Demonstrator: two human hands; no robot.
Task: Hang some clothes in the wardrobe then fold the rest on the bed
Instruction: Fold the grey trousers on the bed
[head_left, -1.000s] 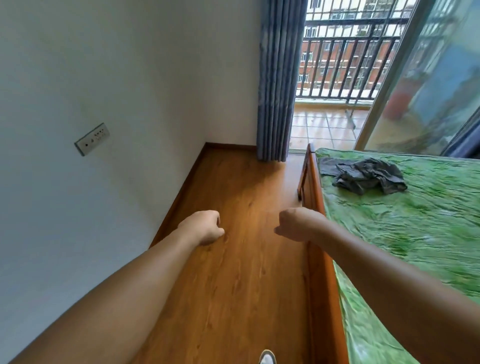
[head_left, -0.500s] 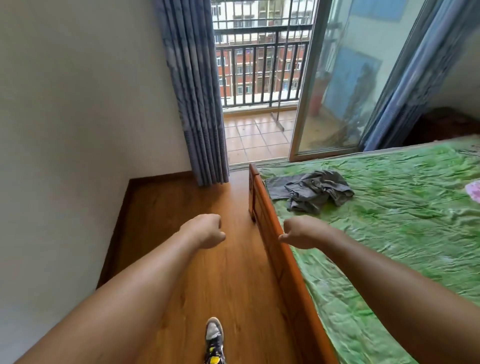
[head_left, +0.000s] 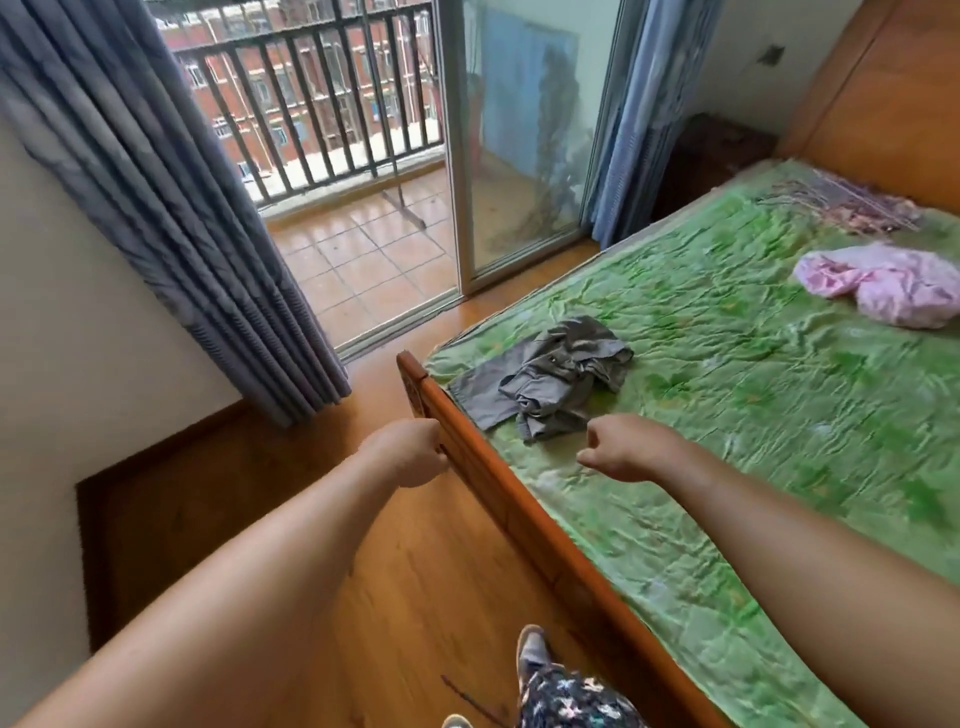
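Observation:
A crumpled grey garment (head_left: 550, 384) lies on the near corner of the bed's green sheet (head_left: 753, 441). Farther right on the sheet lies a bunched pink garment (head_left: 883, 286). My left hand (head_left: 410, 452) is a curled fist over the floor, right beside the wooden footboard (head_left: 524, 514), and holds nothing. My right hand (head_left: 628, 449) is also curled and empty; it hovers above the sheet just in front of the grey garment without touching it.
A grey curtain (head_left: 156, 218) hangs at the left beside the open sliding balcony door (head_left: 519, 156). A patterned cloth (head_left: 841, 208) lies near the headboard (head_left: 883, 104). My shoe (head_left: 535, 649) stands on the wooden floor (head_left: 311, 519) next to the bed.
The view has swung right, so more of the bed and the pink garment now show. Both fists have kept their pose, and the right one has come nearer the grey garment.

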